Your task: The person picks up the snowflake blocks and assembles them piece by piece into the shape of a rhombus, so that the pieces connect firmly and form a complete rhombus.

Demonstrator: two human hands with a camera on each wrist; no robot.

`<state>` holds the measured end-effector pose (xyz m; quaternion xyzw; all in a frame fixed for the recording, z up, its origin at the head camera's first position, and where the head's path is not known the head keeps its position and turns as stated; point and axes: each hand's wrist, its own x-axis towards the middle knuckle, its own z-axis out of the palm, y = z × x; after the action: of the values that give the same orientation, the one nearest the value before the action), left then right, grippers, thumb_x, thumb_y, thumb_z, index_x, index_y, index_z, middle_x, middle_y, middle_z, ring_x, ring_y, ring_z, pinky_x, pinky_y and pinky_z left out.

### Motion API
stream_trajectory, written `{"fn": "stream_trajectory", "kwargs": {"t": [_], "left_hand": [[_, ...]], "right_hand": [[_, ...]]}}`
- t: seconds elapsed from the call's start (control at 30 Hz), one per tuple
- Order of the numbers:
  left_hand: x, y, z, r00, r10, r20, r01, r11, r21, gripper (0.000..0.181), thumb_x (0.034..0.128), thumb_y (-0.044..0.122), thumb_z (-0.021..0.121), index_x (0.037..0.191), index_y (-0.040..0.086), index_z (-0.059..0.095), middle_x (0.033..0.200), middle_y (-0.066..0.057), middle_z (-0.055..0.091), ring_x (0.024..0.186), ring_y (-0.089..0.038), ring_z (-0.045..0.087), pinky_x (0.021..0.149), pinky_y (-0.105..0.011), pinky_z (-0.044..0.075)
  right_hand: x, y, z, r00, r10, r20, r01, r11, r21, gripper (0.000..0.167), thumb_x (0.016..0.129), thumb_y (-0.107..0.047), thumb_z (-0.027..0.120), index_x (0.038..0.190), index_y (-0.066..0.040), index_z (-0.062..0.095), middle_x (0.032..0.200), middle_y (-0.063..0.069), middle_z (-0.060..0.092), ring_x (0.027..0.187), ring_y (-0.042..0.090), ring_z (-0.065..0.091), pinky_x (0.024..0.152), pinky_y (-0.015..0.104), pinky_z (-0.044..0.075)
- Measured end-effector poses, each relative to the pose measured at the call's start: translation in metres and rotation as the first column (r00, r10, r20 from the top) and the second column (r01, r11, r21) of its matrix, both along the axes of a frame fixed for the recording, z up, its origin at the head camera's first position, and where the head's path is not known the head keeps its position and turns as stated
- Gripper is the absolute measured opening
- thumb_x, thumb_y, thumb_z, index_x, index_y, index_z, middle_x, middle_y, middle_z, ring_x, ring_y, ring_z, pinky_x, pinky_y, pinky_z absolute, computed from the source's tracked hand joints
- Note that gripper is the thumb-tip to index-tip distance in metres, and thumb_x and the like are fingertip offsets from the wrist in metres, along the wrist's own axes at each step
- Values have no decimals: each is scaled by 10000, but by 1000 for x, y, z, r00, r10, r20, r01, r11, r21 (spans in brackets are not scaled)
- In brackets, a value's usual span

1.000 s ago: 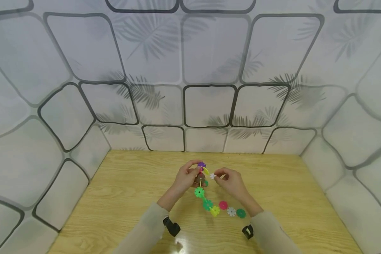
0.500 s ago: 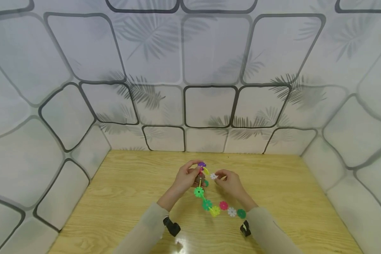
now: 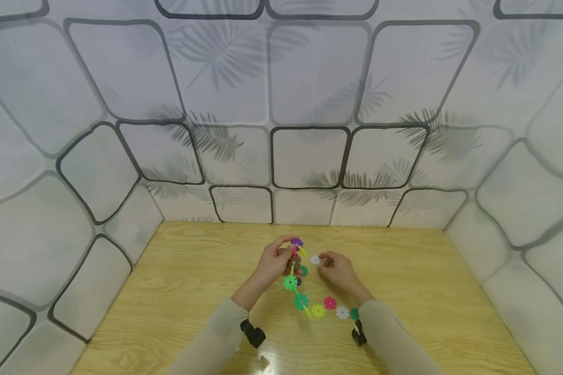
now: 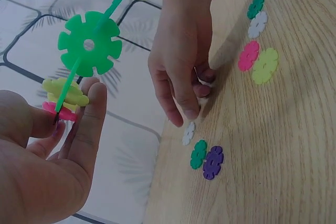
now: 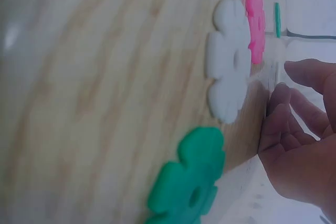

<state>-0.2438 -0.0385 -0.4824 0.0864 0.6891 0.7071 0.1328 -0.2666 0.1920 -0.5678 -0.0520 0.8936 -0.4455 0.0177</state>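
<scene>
Left hand (image 3: 273,261): thumb and fingers pinch the chain of flower discs (image 3: 290,282) | chain hangs toward near side | on the table (image 3: 192,291): purple disc (image 4: 212,162), green disc (image 4: 198,155), then far white disc (image 3: 315,260), flat | near side: row of four discs (image 3: 330,303) | right hand (image 3: 340,268): fingers loosely bent, thumb apart, fingertips at far white disc; touching, I cannot tell
</scene>
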Motion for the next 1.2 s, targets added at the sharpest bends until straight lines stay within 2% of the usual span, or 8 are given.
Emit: {"fn": "stream_trajectory", "kwargs": {"t": [0.1, 0.2, 0.43, 0.57, 0.7, 0.87, 1.1, 1.2], "left_hand": [[0, 0, 0, 1000, -5, -1, 5, 1000, 5, 358, 1138, 154, 480, 1486, 114, 555, 798, -9, 719, 609, -132, 720, 646, -347, 661], [1, 0, 0, 1000, -5, -5, 5, 1000, -1, 354, 1136, 149, 485, 1480, 111, 560, 792, -18, 719, 608, -127, 720, 652, -351, 662], [2, 0, 2, 1000, -8, -6, 8, 1000, 8, 355, 1134, 143, 491, 1479, 90, 560, 949, -299, 726, 615, -140, 717, 709, -450, 675], [3, 0, 3, 1000, -5, -6, 5, 1000, -10, 367, 1132, 150, 499, 1490, 96, 557, 971, -305, 731, 624, -137, 717, 733, -471, 675], [3, -1, 2, 1000, -6, -2, 6, 1000, -16, 368, 1133, 155, 498, 1492, 99, 556, 965, -283, 739, 627, -137, 721, 739, -473, 675], [3, -2, 1, 1000, -22, -13, 22, 1000, 1, 368, 1133, 132, 490, 1494, 86, 544, 942, -269, 742, 623, -132, 723, 713, -439, 677], [3, -3, 1, 999, -33, -17, 33, 999, 14, 361, 1136, 138, 484, 1487, 81, 547, 792, -39, 723, 619, -128, 722, 657, -355, 665], [3, -4, 0, 999, -27, -19, 27, 1000, 4, 363, 1135, 143, 488, 1488, 85, 552, 778, -8, 717, 622, -121, 726, 655, -341, 663]], "right_hand": [[-4, 0, -4, 1000, 10, 1, -10, 1000, 16, 357, 914, -94, 734, 1263, -29, 701, 908, 39, 672, 804, 156, 581, 732, 301, 508], [-7, 0, -5, 1000, 17, -2, -17, 999, 31, 390, 914, -111, 740, 1291, -24, 690, 882, 30, 660, 771, 149, 563, 713, 297, 495], [-9, -1, -4, 1000, 13, -1, -13, 998, 61, 424, 926, -163, 756, 1318, -18, 685, 839, 16, 644, 728, 143, 541, 700, 291, 468], [-11, -2, -5, 1000, 9, -4, -8, 996, 85, 436, 936, -188, 762, 1329, -15, 686, 796, 2, 629, 683, 133, 521, 665, 281, 448], [-12, -4, -7, 1000, 4, -4, -4, 992, 125, 427, 952, -209, 756, 1332, -26, 692, 739, -12, 598, 629, 120, 490, 617, 268, 415], [-12, -7, -6, 1000, 0, -1, 0, 987, 160, 322, 962, -219, 757, 1248, -72, 735, 729, -16, 573, 632, 126, 473, 609, 274, 391], [-10, -8, -1, 1000, -7, 5, 6, 987, 160, 269, 951, -201, 770, 1183, -71, 732, 760, -1, 588, 656, 144, 494, 618, 283, 402], [-9, -8, 2, 1000, -13, 12, 11, 987, 158, 271, 940, -189, 774, 1169, -55, 720, 800, 11, 621, 693, 151, 531, 645, 293, 441]]}}
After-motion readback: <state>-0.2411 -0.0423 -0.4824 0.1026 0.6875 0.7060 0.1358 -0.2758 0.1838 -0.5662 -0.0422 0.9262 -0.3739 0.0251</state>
